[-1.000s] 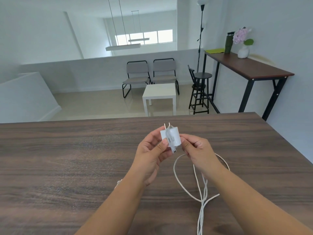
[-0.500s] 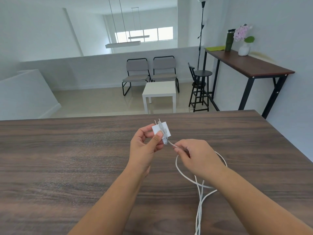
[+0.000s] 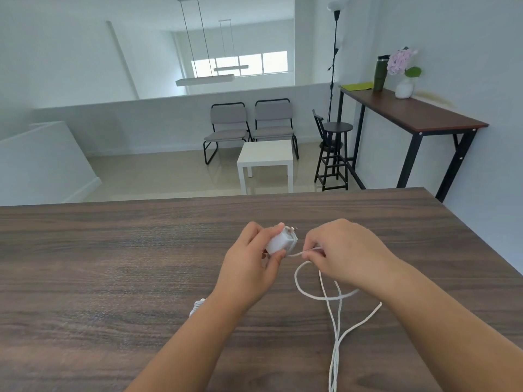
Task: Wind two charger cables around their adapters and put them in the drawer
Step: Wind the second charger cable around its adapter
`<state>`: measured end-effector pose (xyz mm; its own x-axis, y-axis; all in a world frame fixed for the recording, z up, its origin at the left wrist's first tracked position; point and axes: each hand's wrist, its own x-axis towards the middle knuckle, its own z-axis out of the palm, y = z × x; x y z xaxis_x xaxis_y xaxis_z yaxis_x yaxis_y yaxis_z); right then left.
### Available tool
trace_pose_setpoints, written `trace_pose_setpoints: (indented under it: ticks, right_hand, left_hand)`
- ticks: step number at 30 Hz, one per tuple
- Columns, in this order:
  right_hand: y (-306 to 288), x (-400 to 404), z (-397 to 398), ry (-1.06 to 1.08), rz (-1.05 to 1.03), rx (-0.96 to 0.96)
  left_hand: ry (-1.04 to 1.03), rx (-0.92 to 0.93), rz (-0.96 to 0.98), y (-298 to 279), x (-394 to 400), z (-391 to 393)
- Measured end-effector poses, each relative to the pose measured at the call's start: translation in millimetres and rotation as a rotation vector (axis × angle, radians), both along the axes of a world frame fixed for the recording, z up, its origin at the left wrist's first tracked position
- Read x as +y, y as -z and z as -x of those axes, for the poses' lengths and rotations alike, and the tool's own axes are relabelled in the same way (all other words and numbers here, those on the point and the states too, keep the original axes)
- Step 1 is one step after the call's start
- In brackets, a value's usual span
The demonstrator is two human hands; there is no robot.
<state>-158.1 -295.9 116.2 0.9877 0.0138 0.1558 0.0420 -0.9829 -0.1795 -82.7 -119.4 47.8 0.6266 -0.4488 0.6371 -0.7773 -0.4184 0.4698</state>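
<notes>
1. The white adapter [image 3: 281, 242] sits above the table's [image 3: 113, 264] middle, gripped by the left hand [image 3: 249, 261].
2. At its 3 o'clock, the right hand [image 3: 342, 253] pinches the cable [image 3: 308, 292], which loops toward 6 o'clock.

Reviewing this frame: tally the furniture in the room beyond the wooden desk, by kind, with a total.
Grey chairs: 2
White side table: 1
Black stools: 2 — round stool, backed stool behind it
High console table: 1
Floor lamp: 1
Total: 7
</notes>
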Motion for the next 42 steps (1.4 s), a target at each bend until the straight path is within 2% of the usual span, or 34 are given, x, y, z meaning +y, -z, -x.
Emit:
trace_pose_setpoints:
  ticks: [3,7,13,19,25,30,33,37,40,42]
  right_hand:
    - [-4,-2,-3,0.007,0.032,-0.026]
    - [-5,-10,-7,-0.027,0.044,-0.100]
    - [6,-27,-11,-0.224,-0.220,-0.129]
    - [17,-34,-17,-0.305,-0.269,-0.173]
    - [32,-40,-17,-0.361,-0.304,-0.322]
    - [48,-32,-19,-0.391,-0.239,-0.553]
    - [55,-23,-22,-0.367,-0.321,-0.600]
    - [59,-14,-28,-0.276,-0.394,-0.543]
    - [63,0,-28,-0.164,-0.350,-0.537]
    - [63,6,-28,-0.063,-0.324,-0.431]
  left_hand:
    - [0.037,-0.130,-0.109,-3,2,-1]
    - [0.109,-0.174,-0.231,-12,8,-6]
    - [0.252,0.040,-0.286,-26,20,-15]
    - [0.306,0.180,-0.357,-31,24,-15]
    - [0.431,0.596,-0.156,-29,21,-8]
    - [0.607,0.902,0.153,-30,18,0]
    - [0.632,0.982,0.304,-25,13,4]
    - [0.620,1.057,0.449,-18,8,5]
    - [0.583,1.075,0.529,-10,6,6]
    - [0.530,1.083,0.585,-4,3,9]
